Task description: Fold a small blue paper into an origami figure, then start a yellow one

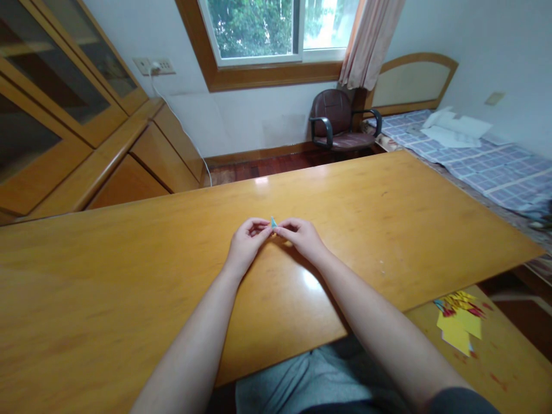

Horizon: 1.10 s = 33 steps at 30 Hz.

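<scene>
Over the middle of the wooden table, my left hand [249, 241] and my right hand [302, 236] meet fingertip to fingertip. Between them a small light-blue piece of folded paper [273, 223] sticks up to a point. The thumb and fingers of each hand pinch it from either side, so both hands are closed. Its lower part is hidden by the fingertips, and the exact folds are too small to make out.
The table [129, 287] spreads wide around my arms. On a lower surface at right lie yellow paper sheets [457, 330] and a pile of small yellow, red and blue folded pieces [459, 302]. A chair [332, 115], a bed [495, 167] and a cabinet [107, 155] stand beyond.
</scene>
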Available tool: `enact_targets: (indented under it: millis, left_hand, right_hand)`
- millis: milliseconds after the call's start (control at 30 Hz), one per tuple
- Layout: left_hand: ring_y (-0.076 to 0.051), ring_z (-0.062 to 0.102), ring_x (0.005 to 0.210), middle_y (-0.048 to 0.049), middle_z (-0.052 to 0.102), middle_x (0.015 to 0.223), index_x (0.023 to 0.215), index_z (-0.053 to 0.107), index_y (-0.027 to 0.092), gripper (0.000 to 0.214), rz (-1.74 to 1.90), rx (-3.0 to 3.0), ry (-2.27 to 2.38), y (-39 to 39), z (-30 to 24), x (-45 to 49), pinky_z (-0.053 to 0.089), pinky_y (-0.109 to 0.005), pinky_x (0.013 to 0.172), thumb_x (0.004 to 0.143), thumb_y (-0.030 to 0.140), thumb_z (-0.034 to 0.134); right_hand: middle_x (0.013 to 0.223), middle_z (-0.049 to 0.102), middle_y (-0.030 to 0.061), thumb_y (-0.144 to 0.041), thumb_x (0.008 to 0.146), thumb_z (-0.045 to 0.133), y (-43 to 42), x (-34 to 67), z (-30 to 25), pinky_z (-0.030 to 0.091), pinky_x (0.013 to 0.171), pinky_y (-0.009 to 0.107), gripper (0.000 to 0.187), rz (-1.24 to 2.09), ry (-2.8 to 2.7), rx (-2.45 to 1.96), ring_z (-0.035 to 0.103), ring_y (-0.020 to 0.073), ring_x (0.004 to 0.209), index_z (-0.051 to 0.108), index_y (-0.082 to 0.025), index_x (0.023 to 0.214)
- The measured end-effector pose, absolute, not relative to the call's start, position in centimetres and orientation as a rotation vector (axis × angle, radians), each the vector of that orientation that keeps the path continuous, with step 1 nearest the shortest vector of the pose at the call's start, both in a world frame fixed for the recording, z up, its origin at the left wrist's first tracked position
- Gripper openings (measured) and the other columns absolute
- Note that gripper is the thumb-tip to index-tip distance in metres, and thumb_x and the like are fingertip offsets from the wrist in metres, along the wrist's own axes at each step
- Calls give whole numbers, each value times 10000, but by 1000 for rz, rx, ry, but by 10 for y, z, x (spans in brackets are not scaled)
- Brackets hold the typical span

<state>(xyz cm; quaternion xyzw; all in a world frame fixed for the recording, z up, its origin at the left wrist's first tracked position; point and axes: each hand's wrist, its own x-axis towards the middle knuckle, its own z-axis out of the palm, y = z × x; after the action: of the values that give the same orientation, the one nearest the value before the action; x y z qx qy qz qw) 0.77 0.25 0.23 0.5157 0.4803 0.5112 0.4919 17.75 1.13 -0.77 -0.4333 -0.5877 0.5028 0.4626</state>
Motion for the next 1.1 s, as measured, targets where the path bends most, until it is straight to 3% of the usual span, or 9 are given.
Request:
enact_targets:
  millis: [433, 600, 767, 1100]
  left_hand:
    - [-166, 670, 745, -17, 684, 766, 864, 623, 156, 360, 1245, 1222, 1125, 3, 2, 9, 522, -308, 795, 658, 370, 827]
    - [-182, 663, 802, -39, 702, 834, 927, 666, 160, 383, 1217, 1238, 1153, 2, 1, 9, 512, -328, 840, 665, 398, 813]
    - [-207, 649, 863, -60, 718, 885, 867, 726, 164, 326, 1174, 1324, 1238, 3, -1, 6, 497, -320, 844, 697, 437, 777]
    - [-187, 622, 834, -45, 702, 856, 797, 750, 186, 221, 1225, 1291, 1185, 5, -6, 2, 473, -293, 804, 712, 388, 781]
  right_hand:
    - [737, 686, 28, -419, 795, 674, 11, 179, -8, 431, 633, 249, 262, 1172, -1474, -1057, 582, 150, 676, 708, -160, 779]
    - [750, 692, 31, -404, 833, 656, 12, 180, -11, 442, 651, 256, 248, 1092, -1558, -1070, 599, 158, 698, 706, -166, 782]
    - [785, 707, 33, -315, 870, 646, 10, 179, -7, 446, 722, 268, 180, 935, -1722, -1063, 625, 160, 746, 709, -169, 784]
    - [805, 717, 39, -270, 869, 663, 10, 178, -5, 451, 708, 260, 132, 911, -1749, -1053, 634, 158, 754, 725, -165, 819]
